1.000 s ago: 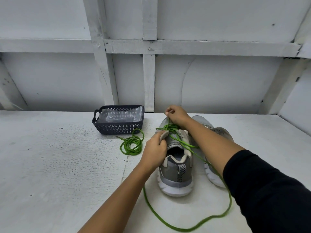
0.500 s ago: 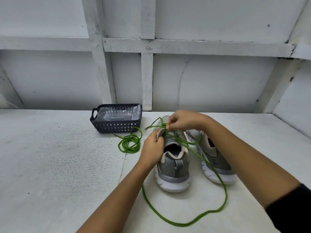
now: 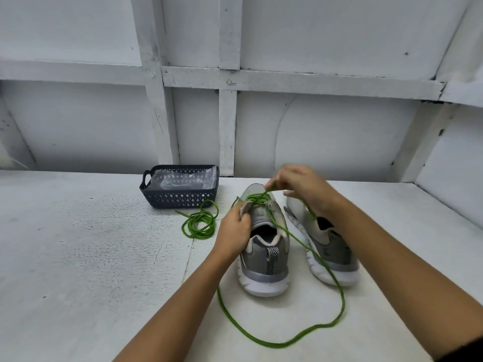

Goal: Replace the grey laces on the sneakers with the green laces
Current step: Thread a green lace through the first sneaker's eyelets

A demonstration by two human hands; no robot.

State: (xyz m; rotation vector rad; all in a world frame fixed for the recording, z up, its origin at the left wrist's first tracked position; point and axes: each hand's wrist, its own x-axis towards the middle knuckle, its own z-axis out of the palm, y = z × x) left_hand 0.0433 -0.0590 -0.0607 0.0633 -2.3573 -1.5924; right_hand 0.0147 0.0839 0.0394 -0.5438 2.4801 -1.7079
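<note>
Two grey sneakers with white soles stand side by side, heels toward me. The left sneaker (image 3: 264, 259) has a green lace (image 3: 326, 325) crossed through its front eyelets, and the long free end loops over the table in front. My left hand (image 3: 235, 228) grips the left eyelet flap of this sneaker. My right hand (image 3: 300, 185) pinches the green lace above the toe and holds it raised. The right sneaker (image 3: 330, 246) shows no lace. A second green lace (image 3: 200, 223) lies coiled on the table to the left.
A dark plastic basket (image 3: 180, 198) lined with clear plastic sits at the back left of the white table (image 3: 78, 257). A white panelled wall rises right behind the sneakers and closes in on the right.
My right hand has lifted from the sneaker's toe and pulled the green lace up and to the right. The right arm no longer covers the right sneaker. My left hand keeps its grip.
</note>
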